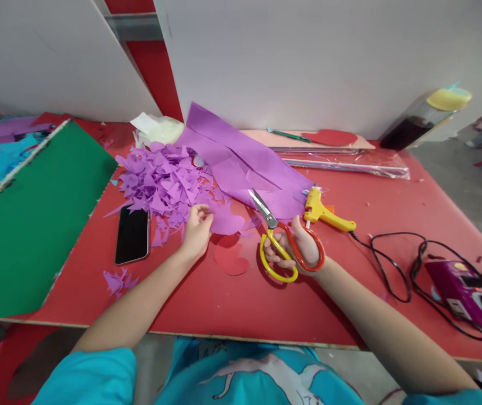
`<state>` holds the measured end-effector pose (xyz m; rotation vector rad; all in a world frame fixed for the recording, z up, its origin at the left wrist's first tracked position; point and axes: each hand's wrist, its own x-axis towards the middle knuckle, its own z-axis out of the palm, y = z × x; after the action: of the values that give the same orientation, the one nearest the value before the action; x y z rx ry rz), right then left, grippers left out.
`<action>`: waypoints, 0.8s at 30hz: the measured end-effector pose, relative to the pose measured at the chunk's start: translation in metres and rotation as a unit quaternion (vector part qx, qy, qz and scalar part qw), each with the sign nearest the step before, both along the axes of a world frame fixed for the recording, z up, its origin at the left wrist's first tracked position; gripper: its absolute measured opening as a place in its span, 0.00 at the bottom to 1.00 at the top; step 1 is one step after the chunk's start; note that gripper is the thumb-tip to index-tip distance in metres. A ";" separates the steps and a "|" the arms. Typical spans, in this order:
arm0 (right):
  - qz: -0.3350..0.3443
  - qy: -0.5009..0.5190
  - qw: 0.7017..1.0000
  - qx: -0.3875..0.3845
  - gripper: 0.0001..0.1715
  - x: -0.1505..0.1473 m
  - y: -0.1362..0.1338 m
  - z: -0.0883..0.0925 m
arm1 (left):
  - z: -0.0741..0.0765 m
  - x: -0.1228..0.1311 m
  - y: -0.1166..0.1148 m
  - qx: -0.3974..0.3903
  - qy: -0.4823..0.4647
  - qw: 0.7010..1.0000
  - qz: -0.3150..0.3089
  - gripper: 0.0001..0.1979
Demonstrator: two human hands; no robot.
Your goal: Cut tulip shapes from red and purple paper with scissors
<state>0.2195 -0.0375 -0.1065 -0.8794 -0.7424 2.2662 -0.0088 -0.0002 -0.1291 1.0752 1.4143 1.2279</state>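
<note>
In the middle of the frame, the left hand (199,228) has its fingers curled, thumb and fingertips pinching the left edge of a purple paper cutout (227,221) with a rounded outline. Right of it, the right hand (305,244) is partly closed around the handles of a pair of scissors (271,220), one loop red and the other yellow. The handle loops stand apart, and the blades point toward the upper left, their tips in front of a long purple sheet (258,160); how far the blades are parted is hard to tell.

Just below the purple paper cutout, a red paper cutout (231,260) lies on the red counter (224,309). A heap of purple scraps (163,180) fills the area left of centre, with a smartphone (132,236), its screen dark, at its lower edge. A green board (47,225) covers the left of the frame. Right of the scissors lies a yellow glue gun (327,211), its black cord (378,264) running toward a purple box (456,289) at the lower right. At the upper right, a bottle (414,125) of dark liquid with a yellow lid stands near the white wall (329,62).
</note>
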 end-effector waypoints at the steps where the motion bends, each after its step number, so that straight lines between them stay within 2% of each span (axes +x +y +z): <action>1: 0.001 0.004 1.000 0.004 0.46 0.000 -0.001 0.000 | 0.002 0.001 -0.002 -0.007 -0.007 1.000 -0.021 0.10; 3: -0.003 0.016 1.000 0.008 0.46 0.001 -0.001 -0.001 | 0.007 0.003 -0.007 -0.007 -0.019 0.996 -0.084 0.13; 4: -0.006 0.023 1.000 0.009 0.46 0.002 -0.001 -0.001 | 0.009 0.004 -0.010 0.001 -0.028 0.987 -0.156 0.16; 6: -0.006 0.035 0.999 0.006 0.45 0.003 -0.001 -0.002 | 0.013 0.004 -0.015 0.029 -0.027 0.959 -0.281 0.20; 8: -0.004 0.039 0.999 0.003 0.46 0.004 -0.001 -0.003 | 0.015 0.002 -0.017 0.071 0.013 0.936 -0.345 0.22; 10: -0.005 0.034 0.999 0.005 0.47 0.004 -0.002 -0.002 | 0.017 -0.001 -0.017 0.127 0.108 0.924 -0.346 0.22; 12: -0.005 0.028 1.000 0.010 0.49 0.004 -0.004 0.001 | 0.018 -0.004 -0.014 0.184 0.231 0.902 -0.316 0.19; 14: -0.005 0.020 1.000 0.013 0.52 0.003 -0.006 0.003 | 0.020 -0.008 -0.010 0.221 0.337 0.865 -0.299 0.17; 16: -0.004 0.005 1.000 0.021 0.55 0.003 -0.007 0.003 | 0.021 -0.013 -0.006 0.225 0.411 0.828 -0.309 0.20; 18: 0.002 -0.009 0.999 0.030 0.57 0.003 -0.007 0.003 | 0.021 -0.017 -0.003 0.204 0.465 0.799 -0.322 0.26; 20: 0.017 -0.010 0.999 0.031 0.57 0.004 -0.007 0.001 | 0.020 -0.019 -0.001 0.178 0.497 0.784 -0.326 0.29; 24: 0.030 0.019 0.999 0.015 0.55 0.005 -0.006 -0.002 | 0.015 -0.020 0.001 0.144 0.493 0.788 -0.338 0.25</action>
<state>0.2243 -0.0438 -0.1082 -0.8073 -0.7928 2.3120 -0.0292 0.0009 -0.1144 2.4027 1.3107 0.2865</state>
